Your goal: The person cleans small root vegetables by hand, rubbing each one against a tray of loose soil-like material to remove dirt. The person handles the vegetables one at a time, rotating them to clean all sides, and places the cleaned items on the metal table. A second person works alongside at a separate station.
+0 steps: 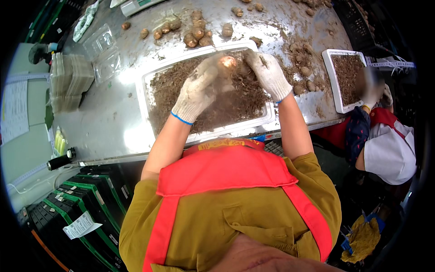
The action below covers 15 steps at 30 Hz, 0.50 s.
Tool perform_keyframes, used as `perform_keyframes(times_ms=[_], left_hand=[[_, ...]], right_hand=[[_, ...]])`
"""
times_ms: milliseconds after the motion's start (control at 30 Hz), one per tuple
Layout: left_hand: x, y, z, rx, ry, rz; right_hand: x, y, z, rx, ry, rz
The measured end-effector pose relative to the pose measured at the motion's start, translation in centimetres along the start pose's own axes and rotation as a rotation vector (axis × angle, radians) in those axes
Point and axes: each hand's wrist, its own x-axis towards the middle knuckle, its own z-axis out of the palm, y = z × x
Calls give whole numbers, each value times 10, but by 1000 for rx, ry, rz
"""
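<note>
In white knit gloves, soiled at the fingers, both my hands work over a white tray (145, 106) of brown fibrous peelings (170, 86). My left hand (201, 81) is closed around a taro-like root (228, 62), whose pale orange-pink end faces up. Just right of it, my right hand (268, 72) has its fingers bent inward by the root's side. Dark matter and blur hide what those fingers hold, if anything. Behind the tray, several brown roots (198, 31) lie heaped on the metal table (108, 115).
Clear plastic trays (68, 81) are stacked at the left. More roots (305, 71) and scraps lie right of my tray. A person (385, 145) works at another white tray (335, 84) at the right. Black-and-green crates (86, 199) stand below left.
</note>
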Motion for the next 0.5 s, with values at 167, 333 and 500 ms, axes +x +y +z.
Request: perform_keyframes(times_ms=[167,333,500], left_hand=[[-1,6,27,321,203,28],[-3,6,11,238,199,-14],[-10,4,26,205,298,-114]], right_hand=[[-12,-54,0,-123,-194,108],[-10,-18,13,191,-12,268],[-19,-13,1,90,-76,3]])
